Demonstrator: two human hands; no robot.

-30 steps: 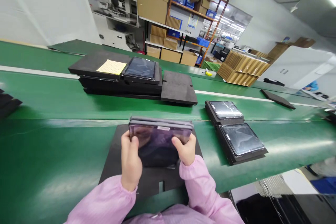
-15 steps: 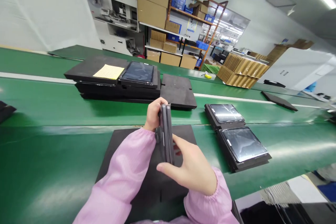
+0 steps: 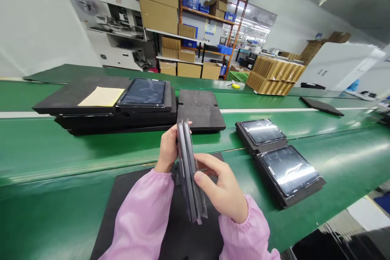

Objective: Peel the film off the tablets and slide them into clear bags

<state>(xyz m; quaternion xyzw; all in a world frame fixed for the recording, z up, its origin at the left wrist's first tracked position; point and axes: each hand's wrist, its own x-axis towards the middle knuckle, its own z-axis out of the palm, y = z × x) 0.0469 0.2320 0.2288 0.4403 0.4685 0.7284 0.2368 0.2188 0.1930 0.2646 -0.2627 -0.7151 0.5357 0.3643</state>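
Note:
Two thin dark tablets (image 3: 188,170) stand on edge, side by side, between my hands, with clear film showing along the right one's lower edge. My left hand (image 3: 168,146) grips them at the far left, fingers wrapped round the back. On the near right side, my right hand (image 3: 221,183) has its thumb and fingers closed on the right tablet's edge and film. Below the hands lies a black foam pad (image 3: 128,207); the tablets hide part of it.
To the right, two film-covered tablets (image 3: 288,168) rest on black foam. At the back left, stacked foam trays (image 3: 70,93) carry a yellowish sheet (image 3: 101,96) and a tablet (image 3: 143,91). A foam board (image 3: 199,109) adjoins them. Cardboard dividers (image 3: 274,74) stand beyond on the green bench.
My right thumb and fingers have come from spread apart to closed on the right tablet's edge. The tablets have tilted slightly, and film now shows at their lower end. The view has shifted.

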